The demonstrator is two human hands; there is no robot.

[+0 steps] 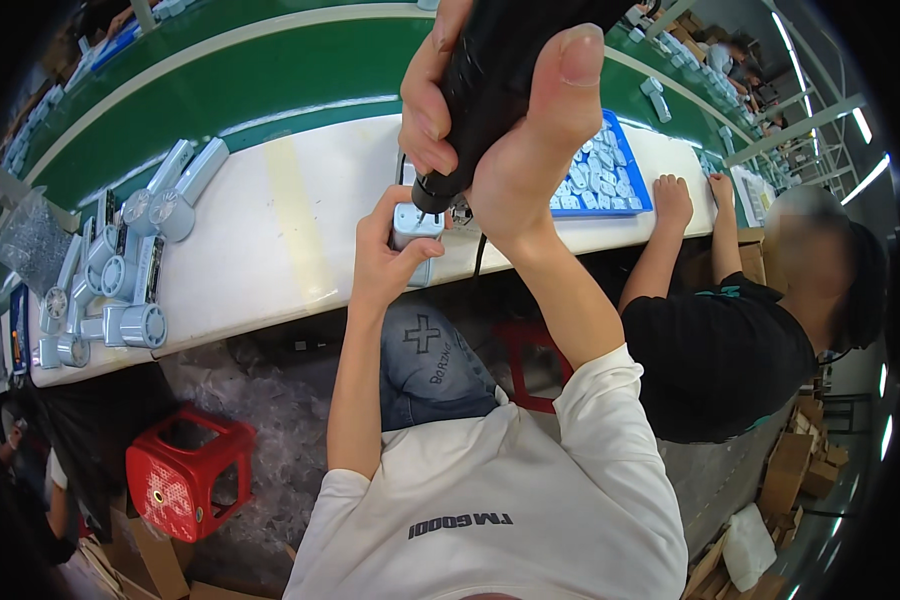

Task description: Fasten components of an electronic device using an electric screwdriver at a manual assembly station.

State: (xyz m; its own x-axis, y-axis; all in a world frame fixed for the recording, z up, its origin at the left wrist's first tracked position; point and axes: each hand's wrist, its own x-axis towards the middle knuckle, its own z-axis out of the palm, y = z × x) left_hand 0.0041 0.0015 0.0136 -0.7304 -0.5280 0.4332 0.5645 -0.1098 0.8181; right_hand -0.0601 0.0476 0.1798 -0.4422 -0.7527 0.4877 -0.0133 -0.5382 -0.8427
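My right hand (530,150) is wrapped around a black electric screwdriver (485,80), held upright with its tip pointing down. Beneath it, my left hand (382,262) grips a light blue plastic housing (416,240) near the table's front edge, thumb on one side and fingers on the other. The screwdriver's bit meets the top face of the housing, close to a dark slot. A dark cable (480,258) hangs beside it over the table edge. Whether a screw sits under the bit is too small to tell.
Several light blue handheld fans (173,213) lie in a pile on the white table (260,240) at left, near a clear plastic bag (32,238). A blue tray (602,212) of small parts stands right. A co-worker (720,350) rests both hands there. A red stool (185,470) is below.
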